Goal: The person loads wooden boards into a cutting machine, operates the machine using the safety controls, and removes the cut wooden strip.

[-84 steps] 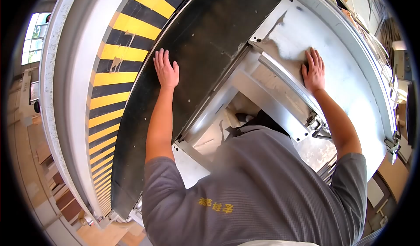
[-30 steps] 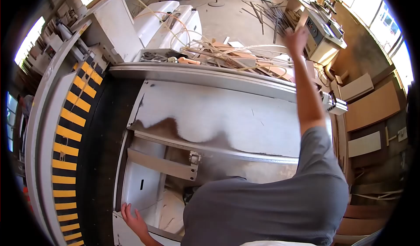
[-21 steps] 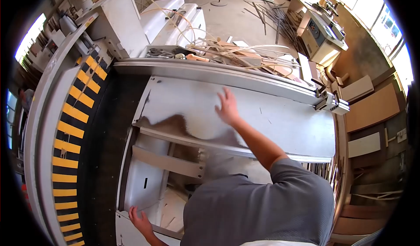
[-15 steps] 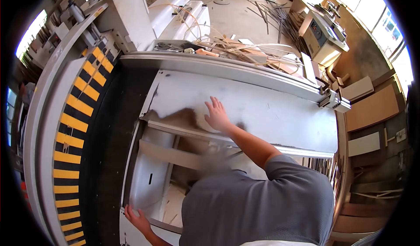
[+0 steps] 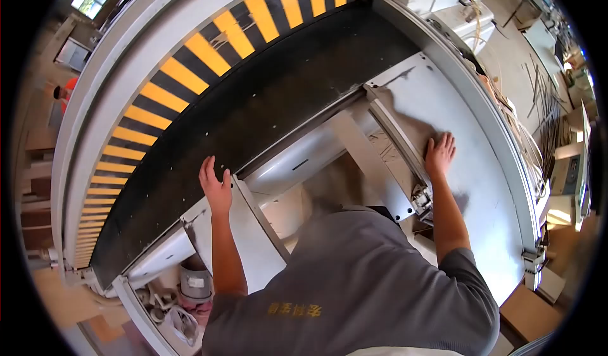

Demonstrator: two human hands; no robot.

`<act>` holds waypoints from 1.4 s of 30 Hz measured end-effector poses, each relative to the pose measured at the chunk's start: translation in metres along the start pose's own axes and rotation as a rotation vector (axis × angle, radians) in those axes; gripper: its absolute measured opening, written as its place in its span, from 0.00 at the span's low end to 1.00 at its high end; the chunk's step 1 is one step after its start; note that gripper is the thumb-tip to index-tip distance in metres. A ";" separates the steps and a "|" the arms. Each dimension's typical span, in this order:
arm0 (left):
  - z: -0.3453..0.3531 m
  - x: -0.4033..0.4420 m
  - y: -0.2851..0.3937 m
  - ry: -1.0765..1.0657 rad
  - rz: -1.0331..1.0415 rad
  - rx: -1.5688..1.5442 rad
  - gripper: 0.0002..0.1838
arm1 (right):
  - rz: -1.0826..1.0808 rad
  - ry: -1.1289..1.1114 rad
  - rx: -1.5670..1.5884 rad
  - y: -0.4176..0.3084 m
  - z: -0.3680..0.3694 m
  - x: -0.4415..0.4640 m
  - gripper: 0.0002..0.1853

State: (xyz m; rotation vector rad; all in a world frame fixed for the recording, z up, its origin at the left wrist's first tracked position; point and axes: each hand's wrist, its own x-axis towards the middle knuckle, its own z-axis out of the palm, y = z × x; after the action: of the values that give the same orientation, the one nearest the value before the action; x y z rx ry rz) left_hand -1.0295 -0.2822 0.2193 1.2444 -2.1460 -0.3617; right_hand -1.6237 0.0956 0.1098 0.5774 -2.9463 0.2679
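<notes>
My left hand is over the near edge of the dark machine bed, beside the corner of a smaller white panel. Its fingers are apart and hold nothing. My right hand lies on the large white metal plate, next to a brown worn patch, with its fingers spread and nothing in them. Between my arms is an open frame with a metal rail and a flat crossbar. Whether my left palm touches the bed is hard to tell.
A yellow-and-black striped beam curves behind the bed. A raised fence borders the white plate, with thin strips beyond it. At the lower left sit a grey bucket and a plastic bag. A person in orange is far left.
The view has swung toward the striped beam. My left hand has gone from the smaller white panel to the dark bed's edge. My right hand remains over the large white plate.
</notes>
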 end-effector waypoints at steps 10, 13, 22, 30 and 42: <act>0.013 0.024 -0.014 0.018 0.005 0.003 0.32 | 0.007 0.017 -0.039 -0.002 0.005 0.000 0.38; 0.018 0.028 -0.020 0.019 0.007 0.008 0.32 | 0.012 0.006 -0.042 -0.004 0.004 0.001 0.38; 0.030 0.050 -0.018 -0.016 0.047 -0.019 0.32 | 0.025 -0.001 -0.016 -0.007 -0.002 -0.001 0.37; 0.046 0.071 -0.003 -0.042 0.100 -0.048 0.31 | 0.006 0.029 -0.022 -0.008 -0.002 -0.001 0.36; 0.164 0.208 -0.091 0.035 -0.198 0.403 0.41 | -0.066 0.046 -0.029 0.005 0.011 0.000 0.36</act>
State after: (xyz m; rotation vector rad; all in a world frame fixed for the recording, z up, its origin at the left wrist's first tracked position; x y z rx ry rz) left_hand -1.1467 -0.5181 0.1250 1.6796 -2.1356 0.0185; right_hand -1.6269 0.0978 0.0986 0.6544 -2.8752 0.2287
